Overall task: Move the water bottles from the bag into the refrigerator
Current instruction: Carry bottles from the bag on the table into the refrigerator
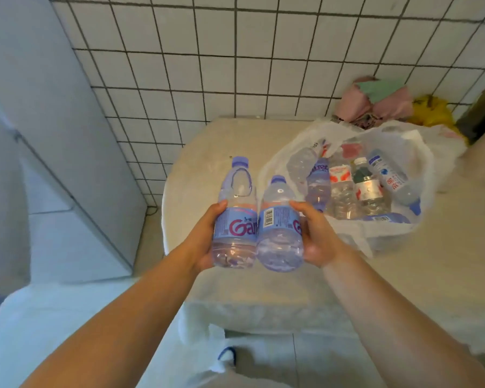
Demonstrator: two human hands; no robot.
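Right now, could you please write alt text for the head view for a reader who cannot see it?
Two hands, left hand and right hand, each hold a purple-capped water bottle, left bottle and right bottle, above a pale counter. Behind, a clear plastic bag holds more bottles.

A pink cloth bundle (375, 103) and a yellow bag (431, 112) are lying at the beige worktop's (207, 152) far edge, against a white tiled wall (235, 65).
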